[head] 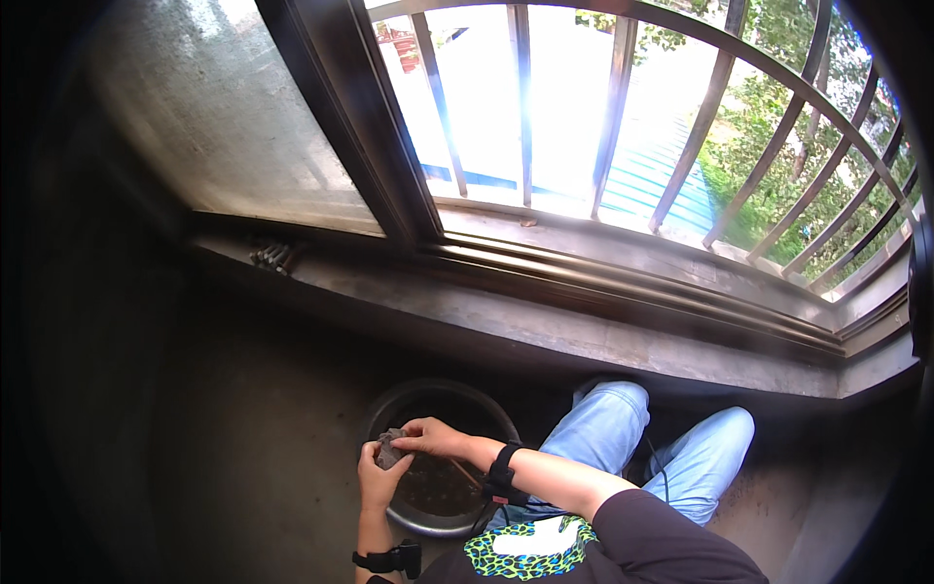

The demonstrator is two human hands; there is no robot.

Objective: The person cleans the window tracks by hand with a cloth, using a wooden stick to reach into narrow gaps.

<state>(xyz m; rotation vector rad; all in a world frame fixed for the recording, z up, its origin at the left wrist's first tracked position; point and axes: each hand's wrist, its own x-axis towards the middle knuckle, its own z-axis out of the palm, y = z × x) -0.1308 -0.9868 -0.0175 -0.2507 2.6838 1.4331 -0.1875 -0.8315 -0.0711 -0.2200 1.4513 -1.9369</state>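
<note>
My left hand point(379, 479) and my right hand point(432, 438) both grip a crumpled grey-brown lump point(391, 450), perhaps a wad of cloth. The left hand cups it from below and the left, while the fingers and thumb of the right pinch its upper right side. Beneath them a round, dark metal basin point(423, 527) rests on the floor. Murky brown contents point(434, 493) fill its bottom, too dark to make out. A thin brown stick point(467, 473) slants inside the basin, partly hidden by my right forearm.
My bent knees in jeans point(598, 431) are right of the basin. Ahead runs a concrete sill point(554, 339) under a sliding window frame point(635, 292) with metal bars point(613, 124) outside. Several short, rod-like pieces point(271, 257) lie on the sill's left end. A thin cable point(659, 463) hangs by my leg.
</note>
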